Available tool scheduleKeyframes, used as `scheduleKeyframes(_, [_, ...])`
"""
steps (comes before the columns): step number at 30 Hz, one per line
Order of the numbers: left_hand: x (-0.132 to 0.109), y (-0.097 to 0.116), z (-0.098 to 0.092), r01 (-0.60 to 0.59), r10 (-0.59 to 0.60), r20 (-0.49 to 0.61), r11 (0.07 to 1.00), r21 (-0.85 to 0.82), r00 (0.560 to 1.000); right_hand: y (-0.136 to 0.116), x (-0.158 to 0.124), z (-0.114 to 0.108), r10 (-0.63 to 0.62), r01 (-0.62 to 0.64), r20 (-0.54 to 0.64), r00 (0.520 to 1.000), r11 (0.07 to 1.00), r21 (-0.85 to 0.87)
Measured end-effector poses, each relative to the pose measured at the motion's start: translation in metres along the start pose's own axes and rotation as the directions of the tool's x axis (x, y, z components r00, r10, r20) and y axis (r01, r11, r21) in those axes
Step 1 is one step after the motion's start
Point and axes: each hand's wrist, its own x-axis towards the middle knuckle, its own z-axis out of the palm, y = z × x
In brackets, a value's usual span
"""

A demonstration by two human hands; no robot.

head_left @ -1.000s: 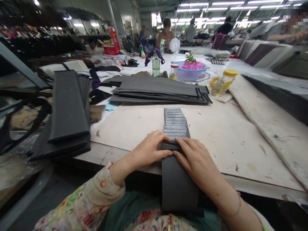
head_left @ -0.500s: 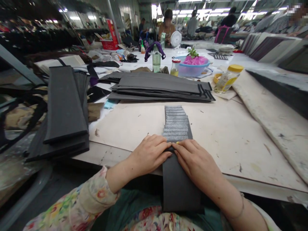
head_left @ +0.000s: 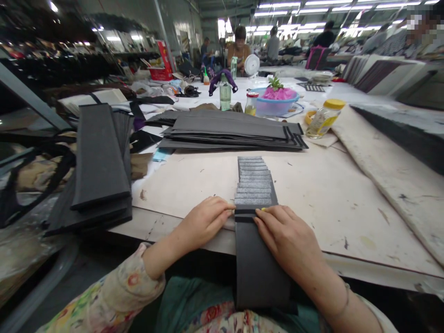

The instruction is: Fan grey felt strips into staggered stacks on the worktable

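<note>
A long dark grey strip [head_left: 260, 263] runs from my lap over the table edge, and several like strips lie staggered beyond it with their lighter grey ends [head_left: 254, 182] showing. My left hand [head_left: 203, 222] rests at the left edge of the top strip, fingers curled and fingertips touching it. My right hand [head_left: 287, 240] lies flat on the strip, fingers stretched along it and pressing it down. Both hands meet near the strip's upper end.
A pile of long dark sheets [head_left: 229, 129] lies across the table behind. Thick dark boards [head_left: 100, 157] are stacked at the left. A yellow-capped jar [head_left: 322, 119], a bottle [head_left: 225, 92] and a blue bowl [head_left: 275, 101] stand farther back. Other people sit at distant tables.
My hands have slid apart slightly, the left one moving off the strip to its left edge, uncovering the folded end between them.
</note>
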Motion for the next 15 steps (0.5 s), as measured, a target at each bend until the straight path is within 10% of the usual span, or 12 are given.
scheduleKeyframes(15, [0.021,0.01,0.0,0.145,-0.14,-0.056,0.986,0.08,0.989,0.0,-0.001,0.0,0.014,-0.013,-0.037,0.999,1.0,0.023])
